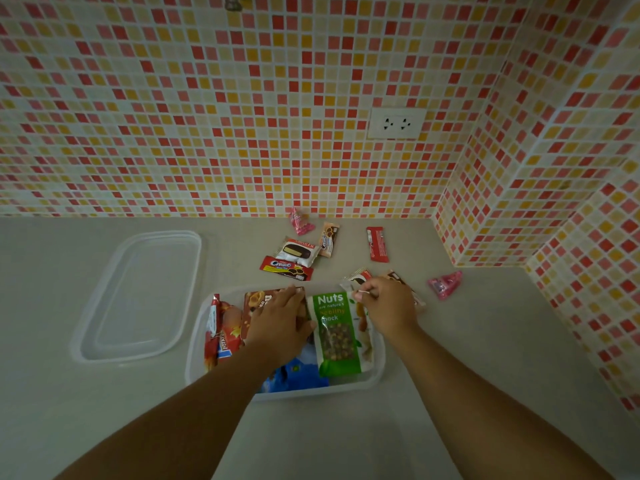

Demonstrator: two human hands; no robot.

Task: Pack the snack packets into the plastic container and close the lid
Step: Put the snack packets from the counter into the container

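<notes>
Nuts packet (337,332) lengthwise, top wallward

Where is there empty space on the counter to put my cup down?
Bare counter lies in front of the lid and the container, and again to the right, below the pink packet. It is crowded behind the container, where loose snack packets lie near the wall.

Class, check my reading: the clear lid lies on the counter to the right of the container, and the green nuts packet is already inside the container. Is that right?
One detail is wrong. The head view shows the clear lid lying on the counter to the left of the container, not the right. The green nuts packet is indeed inside the container.
</notes>
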